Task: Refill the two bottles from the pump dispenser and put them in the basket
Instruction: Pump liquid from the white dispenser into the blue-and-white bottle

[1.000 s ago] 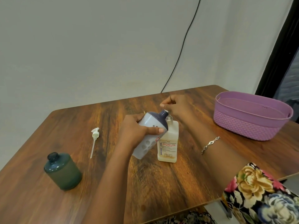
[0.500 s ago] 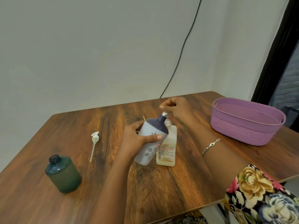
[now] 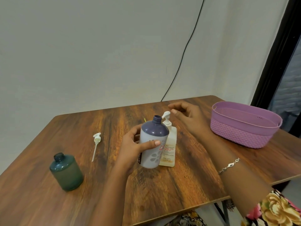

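Right hand (image 3: 189, 116) now lifts clear of the pump dispenser (image 3: 169, 142), fingers (image 3: 179, 104) relaxed; left hand (image 3: 132, 150) grips the purple bottle (image 3: 154, 134), seemingly mid-refill, green bottle (image 3: 66, 173) untouched.

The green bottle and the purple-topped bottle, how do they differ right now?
The green bottle is squat and dark translucent green; the purple-topped bottle is taller, with a pale body and a dark purple shoulder. The green bottle stands upright and untouched on the table; the purple-topped bottle is gripped by the left hand and tilted against the pump dispenser. Both have open, capless necks.
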